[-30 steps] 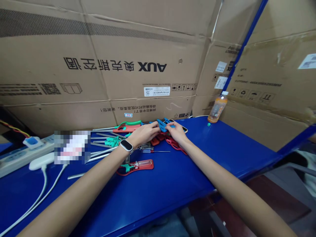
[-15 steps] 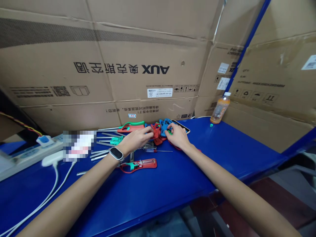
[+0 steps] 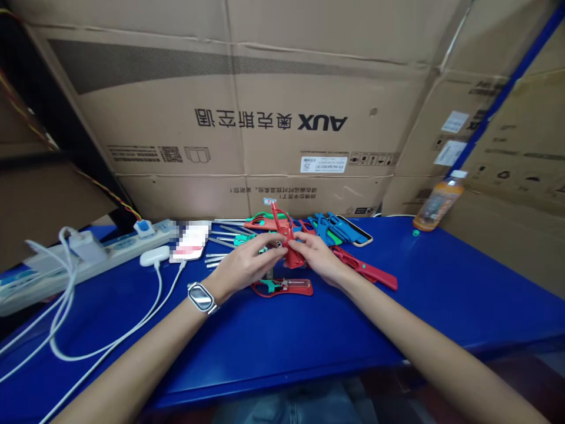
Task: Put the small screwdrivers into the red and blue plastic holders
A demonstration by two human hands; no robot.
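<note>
A red lighter casing (image 3: pixel 295 258) stands upright between my hands, its trigger-guard loop at the top. My right hand (image 3: pixel 320 258) pinches it from the right. From the left, the fingertips of my left hand (image 3: pixel 253 262) close against the same casing, with a small shiny metal bit (image 3: pixel 279 244) showing between them. Just below lies an opened red lighter half (image 3: pixel 300 287) with a clear tank and a green trigger. Blue casings (image 3: pixel 329 228) are piled behind my right hand, and a dark red casing (image 3: pixel 368 268) rests to its right. Metal lighter tubes (image 3: pixel 216 259) lie left of my left hand.
A phone (image 3: pixel 361 231) lies under the blue casings. On the left are a power strip (image 3: pixel 119 250), white cables (image 3: pixel 128 330) and a partly blurred phone (image 3: pixel 189 250). An orange drink bottle (image 3: pixel 436 203) stands at the right. Cardboard (image 3: pixel 265 76) walls the blue table's back.
My hands have come away from the pile toward me, lifting a red casing upright between them. The dark red casing now shows beside my right hand. The view has turned left.
</note>
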